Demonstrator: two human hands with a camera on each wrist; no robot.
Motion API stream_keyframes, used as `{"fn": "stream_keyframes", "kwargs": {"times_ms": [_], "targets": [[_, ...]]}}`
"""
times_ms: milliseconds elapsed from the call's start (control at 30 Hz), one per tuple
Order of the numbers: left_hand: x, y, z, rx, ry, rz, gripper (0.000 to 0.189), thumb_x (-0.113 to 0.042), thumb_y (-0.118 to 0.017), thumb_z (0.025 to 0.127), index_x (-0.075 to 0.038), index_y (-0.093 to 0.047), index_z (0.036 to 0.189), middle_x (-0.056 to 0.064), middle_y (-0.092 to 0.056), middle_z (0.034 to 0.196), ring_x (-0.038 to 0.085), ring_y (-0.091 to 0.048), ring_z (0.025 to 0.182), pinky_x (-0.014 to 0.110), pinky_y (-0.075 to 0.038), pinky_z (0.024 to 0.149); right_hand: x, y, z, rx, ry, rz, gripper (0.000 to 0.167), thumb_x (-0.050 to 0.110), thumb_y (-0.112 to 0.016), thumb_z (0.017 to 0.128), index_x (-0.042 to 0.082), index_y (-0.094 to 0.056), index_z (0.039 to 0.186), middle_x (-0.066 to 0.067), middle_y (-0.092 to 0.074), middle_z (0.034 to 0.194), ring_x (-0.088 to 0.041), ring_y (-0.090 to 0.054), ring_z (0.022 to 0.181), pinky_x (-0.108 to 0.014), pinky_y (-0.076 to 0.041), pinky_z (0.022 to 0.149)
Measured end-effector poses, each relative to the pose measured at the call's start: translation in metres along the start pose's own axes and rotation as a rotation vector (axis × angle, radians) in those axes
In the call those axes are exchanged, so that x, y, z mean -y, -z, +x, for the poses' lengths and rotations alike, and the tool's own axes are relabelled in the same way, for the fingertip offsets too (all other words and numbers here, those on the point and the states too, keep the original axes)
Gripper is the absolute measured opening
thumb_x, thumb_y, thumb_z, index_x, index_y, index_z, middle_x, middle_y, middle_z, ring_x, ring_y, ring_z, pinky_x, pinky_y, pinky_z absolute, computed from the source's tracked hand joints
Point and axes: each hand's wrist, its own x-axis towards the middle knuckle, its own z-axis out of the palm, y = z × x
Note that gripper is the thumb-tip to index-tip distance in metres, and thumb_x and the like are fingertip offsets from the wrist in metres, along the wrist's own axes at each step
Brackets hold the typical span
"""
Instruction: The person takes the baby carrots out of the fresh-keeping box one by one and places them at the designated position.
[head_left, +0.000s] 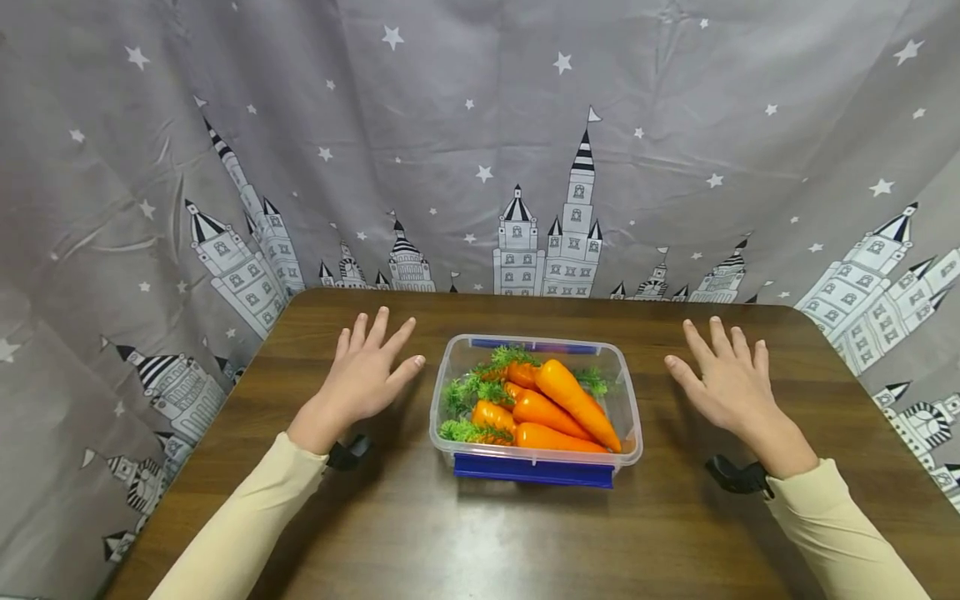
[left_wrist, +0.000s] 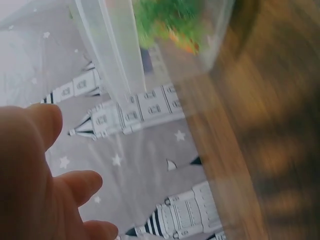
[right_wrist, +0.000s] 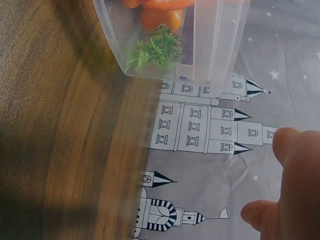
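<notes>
A clear plastic box point(head_left: 444, 454) with blue side clips stands on the wooden table between my two hands. Several orange toy carrots point(head_left: 573, 400) with green leafy tops point(head_left: 472, 392) lie inside it. To the left of the box, my left hand point(head_left: 363, 375) is spread with its fingers straight, apart from the box. On the other side, my right hand point(head_left: 727, 379) has its fingers spread too and touches nothing. Both wrist views show the box wall, blurred in the left one, with green leaves point(right_wrist: 155, 50) seen through it.
The brown wooden table point(head_left: 390, 533) runs back to a grey curtain point(head_left: 442, 167) printed with stars and castles. Black straps point(head_left: 738, 475) with small devices sit at both wrists. The box has no lid on top.
</notes>
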Motion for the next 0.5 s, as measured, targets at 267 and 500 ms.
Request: {"fn": "stream_keyframes", "kwargs": {"times_ms": [267, 500], "targets": [[-0.017, -0.009, -0.011, -0.001, -0.06, -0.101, 0.065, -0.044, -0.047, 0.106, -0.019, -0.029, 0.162, 0.027, -0.014, 0.169, 0.056, -0.01, 0.154, 0.074, -0.006, 0.12, 0.001, 0.0, -0.002, 0.003, 0.0, 0.007, 0.077, 0.06, -0.029, 0.106, 0.007, -0.025, 0.161, -0.038, -0.017, 0.162, -0.064, -0.013, 0.146, -0.079, 0.001, 0.114], [-0.025, -0.02, -0.019, -0.025, -0.076, -0.212, 0.063, -0.039, -0.052, 0.104, -0.016, -0.034, 0.16, 0.026, -0.019, 0.168, 0.054, -0.017, 0.153, 0.074, -0.009, 0.12, 0.003, 0.001, -0.004, -0.008, 0.008, -0.001, 0.075, 0.059, -0.03, 0.106, 0.006, -0.028, 0.16, -0.039, -0.021, 0.161, -0.064, -0.017, 0.145, -0.079, -0.002, 0.114]]}}
